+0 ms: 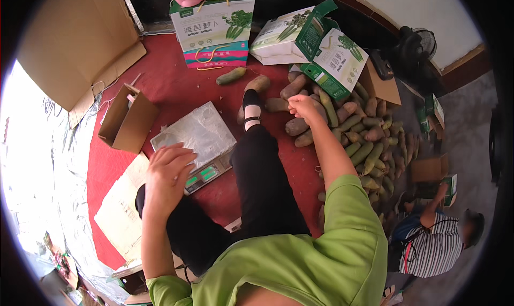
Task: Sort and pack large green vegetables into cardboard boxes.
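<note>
My left hand (167, 177) is raised over the near left corner of a scale (201, 132). Its fingers are stretched out and hold nothing. The scale has a silvery, film-like covering on its plate and a lit green display (201, 178). My right hand (304, 109) hovers at the left edge of a heap of green and brownish radishes (369, 145), with its fingers curled in and no radish showing in them. A dusty radish (276, 104) lies just left of this hand, and another dusty radish (296, 126) lies below it.
Beside the scale stands an open brown carton (128, 121). White and green gift boxes (214, 25) stand at the back, one tilted box (338, 62) resting on the heap. A fan (417, 43) is at the far right. A person in a striped shirt (431, 247) is at right.
</note>
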### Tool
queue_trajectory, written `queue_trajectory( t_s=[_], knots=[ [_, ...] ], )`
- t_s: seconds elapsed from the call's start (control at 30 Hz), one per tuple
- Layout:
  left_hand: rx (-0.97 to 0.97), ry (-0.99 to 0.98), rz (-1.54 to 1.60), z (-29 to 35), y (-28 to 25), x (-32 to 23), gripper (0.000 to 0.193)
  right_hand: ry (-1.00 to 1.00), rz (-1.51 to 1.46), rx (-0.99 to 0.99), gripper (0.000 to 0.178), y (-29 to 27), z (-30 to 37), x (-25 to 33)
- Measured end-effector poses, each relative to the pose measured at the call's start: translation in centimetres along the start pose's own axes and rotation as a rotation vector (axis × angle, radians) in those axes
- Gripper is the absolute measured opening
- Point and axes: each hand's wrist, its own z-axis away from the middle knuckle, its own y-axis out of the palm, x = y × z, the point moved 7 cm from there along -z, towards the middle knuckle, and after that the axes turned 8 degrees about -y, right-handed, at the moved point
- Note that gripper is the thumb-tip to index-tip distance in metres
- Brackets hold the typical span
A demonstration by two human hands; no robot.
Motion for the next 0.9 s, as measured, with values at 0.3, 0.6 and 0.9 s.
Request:
queue_trajectory(
  t_s=[0.3,0.6,0.9],
  knots=[
    [0.292,-0.261,0.004,-1.4,9.6,7.7,0.016,0.08,-0.176,-0.242,0.028,-6.5,-7.1,-4.8],
    [0.398,-0.331,-0.193,-1.5,9.6,8.9,0.02,-0.495,0.563,-0.542,0.061,-8.6,-15.9,8.8],
    [0.453,-0.342,-0.194,-1.9,10.3,8.6,0.02,-0.46,0.797,-0.459,0.088,-1.3,-14.3,9.4]
  ],
)
